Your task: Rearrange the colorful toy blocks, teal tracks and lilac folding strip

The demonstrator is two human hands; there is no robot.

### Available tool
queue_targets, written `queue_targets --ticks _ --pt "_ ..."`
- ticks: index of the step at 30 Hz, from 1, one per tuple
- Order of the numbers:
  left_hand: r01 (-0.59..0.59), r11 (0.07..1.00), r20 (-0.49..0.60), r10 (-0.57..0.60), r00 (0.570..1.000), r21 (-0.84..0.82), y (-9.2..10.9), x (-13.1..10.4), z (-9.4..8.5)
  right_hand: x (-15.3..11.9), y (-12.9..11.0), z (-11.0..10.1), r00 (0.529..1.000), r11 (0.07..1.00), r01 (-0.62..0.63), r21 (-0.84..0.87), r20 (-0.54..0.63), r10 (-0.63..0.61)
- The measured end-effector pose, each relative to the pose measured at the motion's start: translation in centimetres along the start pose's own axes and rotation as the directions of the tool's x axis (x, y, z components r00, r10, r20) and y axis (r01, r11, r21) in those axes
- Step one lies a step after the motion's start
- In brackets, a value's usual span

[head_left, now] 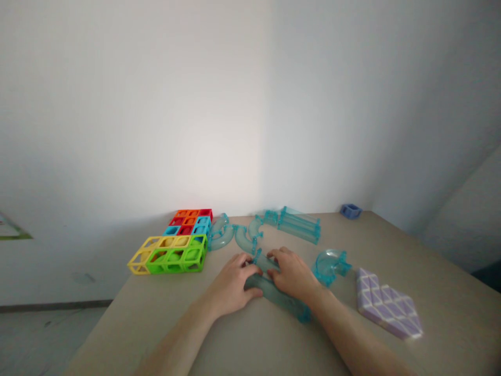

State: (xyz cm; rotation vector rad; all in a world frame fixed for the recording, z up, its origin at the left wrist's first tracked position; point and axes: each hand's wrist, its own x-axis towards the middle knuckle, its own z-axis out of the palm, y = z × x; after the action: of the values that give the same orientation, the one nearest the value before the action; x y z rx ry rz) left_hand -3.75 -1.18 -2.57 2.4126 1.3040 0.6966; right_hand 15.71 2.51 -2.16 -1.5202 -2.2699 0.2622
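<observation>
In the middle of the table, my left hand (235,284) curls around the near-left end of a straight translucent blue tube (279,296), thumb on the near side. My right hand (291,272) has its fingers bent over a second translucent blue tube piece (263,262) lying just behind the first. My right wrist and palm hide part of both. Whether the two pieces are joined cannot be made out. Just beyond my fingers lie curved blue tube pieces (246,239). A round, bent blue tube piece (329,265) rests to the right of my right hand.
Colourful open-sided cubes (178,256) form a block at the left. More curved tubes (221,239) and a row of straight tubes (299,225) lie toward the wall. A blue cube (351,211) sits at the back right. A purple heart-shaped item with white lines (387,305) lies at the right.
</observation>
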Motion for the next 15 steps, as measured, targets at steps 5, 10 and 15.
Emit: queue_targets --ticks 5,10,15 --pt "0.045 0.997 -0.015 -0.044 0.999 0.061 0.1 0.0 -0.2 0.9 0.5 0.0 0.983 1.0 -0.008 0.03 -0.182 0.013" --pt "0.105 0.99 -0.048 -0.101 0.994 0.093 0.4 -0.2 -0.6 1.7 1.6 -0.5 0.926 0.992 -0.018 0.123 -0.372 0.063" --pt "0.075 0.997 -0.113 -0.076 0.991 -0.013 0.3 -0.3 -1.4 1.8 2.0 -0.5 0.882 0.978 -0.008 0.206 -0.459 0.104"
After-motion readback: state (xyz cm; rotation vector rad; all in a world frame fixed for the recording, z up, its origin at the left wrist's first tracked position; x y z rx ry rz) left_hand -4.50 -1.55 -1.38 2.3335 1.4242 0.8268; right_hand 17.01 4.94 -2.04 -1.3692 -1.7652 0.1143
